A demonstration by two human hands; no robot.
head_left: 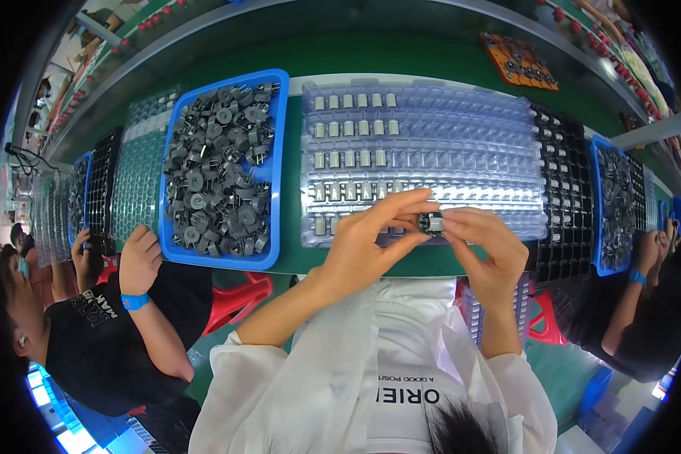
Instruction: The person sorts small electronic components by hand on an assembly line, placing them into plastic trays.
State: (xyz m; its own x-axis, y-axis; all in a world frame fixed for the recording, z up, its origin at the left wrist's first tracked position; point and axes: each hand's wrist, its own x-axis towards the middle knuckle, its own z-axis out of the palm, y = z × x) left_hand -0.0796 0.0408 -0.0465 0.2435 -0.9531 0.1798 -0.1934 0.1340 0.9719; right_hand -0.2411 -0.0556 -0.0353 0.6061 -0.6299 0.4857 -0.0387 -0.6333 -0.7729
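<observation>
Between my hands, just over the near edge of a clear plastic tray (461, 121), is a small black-and-silver component (431, 222). My left hand (371, 236) pinches it from the left, thumb below and index finger above. From the right, the fingertips of my right hand (488, 250) close on its silver side. The clear tray has rows of slots, and silver cylindrical parts (365, 129) stand in its left portion. My left hand covers part of the nearest row. Left of that tray lies a blue tray (280, 174) heaped with dark grey round parts (219, 151) with metal pins.
A black slotted tray (564, 197) holding silver parts adjoins on the right, with another blue bin (604, 261) beyond. An orange plate (518, 62) lies at the back of the green bench. Co-workers sit on both sides; one person's hand (140, 261) is near the left blue tray.
</observation>
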